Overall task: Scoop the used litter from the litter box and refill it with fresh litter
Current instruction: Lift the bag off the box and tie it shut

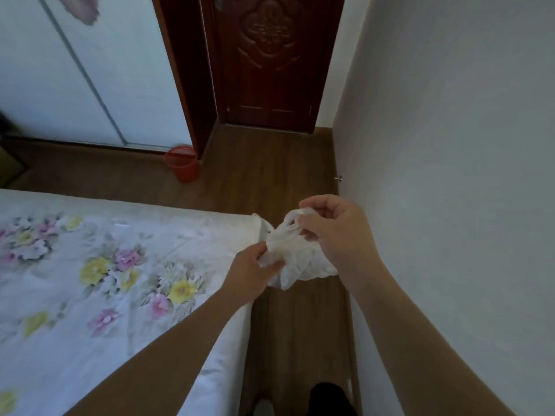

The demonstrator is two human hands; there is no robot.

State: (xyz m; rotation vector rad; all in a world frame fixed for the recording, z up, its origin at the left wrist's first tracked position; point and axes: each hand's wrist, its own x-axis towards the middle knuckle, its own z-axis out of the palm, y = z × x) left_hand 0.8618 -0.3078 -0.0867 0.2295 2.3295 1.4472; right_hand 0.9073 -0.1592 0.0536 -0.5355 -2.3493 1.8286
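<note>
A thin, crumpled white plastic bag (pixel 292 253) hangs between both hands, above the floor strip beside the bed corner. My left hand (pixel 249 274) pinches its lower left part. My right hand (pixel 333 229) grips the bag's top, where a loop-like handle sticks up by the fingers. No litter box, scoop or litter shows in the head view.
A bed with a floral white sheet (pixel 99 280) fills the left. A white wall (pixel 450 175) runs close on the right, leaving a narrow wooden floor aisle (pixel 288 175). A red bin (pixel 182 164) stands by the wardrobe doors (pixel 75 70). A dark wooden door (pixel 270 55) is shut ahead.
</note>
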